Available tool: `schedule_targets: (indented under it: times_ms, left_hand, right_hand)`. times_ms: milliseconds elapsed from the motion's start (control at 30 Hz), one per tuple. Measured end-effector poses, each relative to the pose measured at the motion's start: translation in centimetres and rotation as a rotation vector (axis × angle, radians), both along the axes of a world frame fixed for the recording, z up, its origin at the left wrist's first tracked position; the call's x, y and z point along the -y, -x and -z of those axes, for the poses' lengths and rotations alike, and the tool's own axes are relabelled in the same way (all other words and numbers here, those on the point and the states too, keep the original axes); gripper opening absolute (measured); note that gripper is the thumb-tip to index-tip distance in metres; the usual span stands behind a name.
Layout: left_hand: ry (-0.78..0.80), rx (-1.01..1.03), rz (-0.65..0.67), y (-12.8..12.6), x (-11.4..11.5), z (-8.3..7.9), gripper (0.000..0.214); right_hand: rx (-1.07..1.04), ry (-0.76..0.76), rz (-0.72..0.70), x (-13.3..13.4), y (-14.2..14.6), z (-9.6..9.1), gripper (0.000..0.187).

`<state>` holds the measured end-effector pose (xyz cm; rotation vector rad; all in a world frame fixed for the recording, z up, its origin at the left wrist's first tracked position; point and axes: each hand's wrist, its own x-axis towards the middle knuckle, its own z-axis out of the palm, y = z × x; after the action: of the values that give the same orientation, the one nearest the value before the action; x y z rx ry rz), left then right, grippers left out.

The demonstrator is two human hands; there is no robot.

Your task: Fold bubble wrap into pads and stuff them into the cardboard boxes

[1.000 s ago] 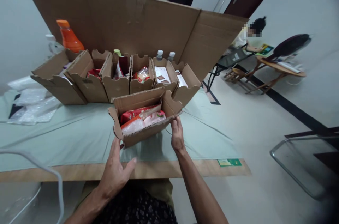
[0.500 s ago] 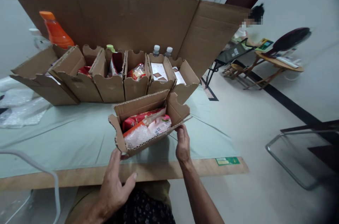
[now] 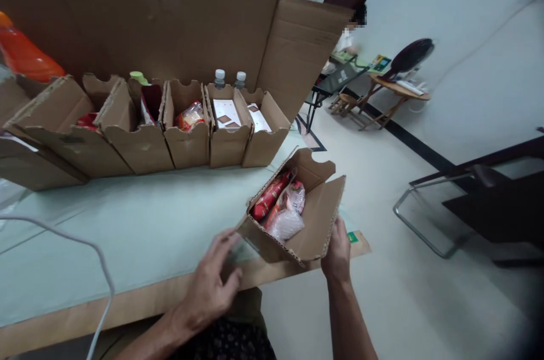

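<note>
Orange bottle [image 3: 23, 54] at far left, behind a row of open boxes [image 3: 187, 144] that stands along a tall cardboard sheet [image 3: 170, 25]; two capped bottles [image 3: 220, 77] show behind the row's right end. White cable [image 3: 100, 258] crosses the near left of the pale green counter [image 3: 127, 224]. Left hand [image 3: 212, 286] is low at the counter's near edge, fingers loosely spread, tips at the lower left corner of a small cardboard box [image 3: 317, 218] — blurred, so contact cannot be told. Box is at the counter's near right corner, tilted, open top facing up and left; inside lie a red packet [image 3: 272, 197] and a clear bag [image 3: 287, 224]. Right hand [image 3: 338, 249] is clamped on the box's right wall from below — fingers hidden behind the cardboard. Metal chair frame [image 3: 419, 224] stands on the floor, far right.
</note>
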<state>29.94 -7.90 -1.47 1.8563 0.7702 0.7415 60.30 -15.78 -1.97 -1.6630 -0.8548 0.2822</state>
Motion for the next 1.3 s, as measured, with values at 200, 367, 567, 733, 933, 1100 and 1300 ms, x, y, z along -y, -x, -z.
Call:
schedule_targets:
  times_ms: [200, 367, 567, 733, 933, 1100, 1300]
  left_hand:
    - [-0.046, 0.013, 0.015, -1.9, -1.2, 2.2, 0.08]
    - [-0.042, -0.017, 0.266, -5.4, -0.9, 1.8, 0.094]
    - [-0.144, -0.164, 0.144, -4.8, -2.3, 2.5, 0.072]
    - [-0.448, -0.114, -0.109, -2.1, -3.1, 5.1, 0.049]
    - [-0.547, -0.08, -0.143, -1.9, -3.1, 5.1, 0.046]
    - [-0.497, -0.08, -0.122, -1.9, -3.2, 5.1, 0.044]
    - [-0.465, -0.047, -0.133, -2.0, -3.3, 5.1, 0.042]
  right_hand:
    - [-0.033, 0.14, -0.131, 4.3, 7.7, 3.0, 0.07]
    - [-0.037, 0.205, -0.012, 1.1, 7.5, 2.8, 0.034]
    - [0.034, 0.119, -0.068, -3.5, -3.9, 1.6, 0.052]
    - [-0.032, 0.184, -0.31, -9.8, -11.7, -0.9, 0.055]
    - [-0.049, 0.18, -0.447, -17.1, -15.7, -1.9, 0.054]
    - [-0.042, 0.188, -0.466, -20.6, -16.0, -1.5, 0.058]
    - [0.029, 0.23, -0.395, -20.4, -14.7, -2.5, 0.058]
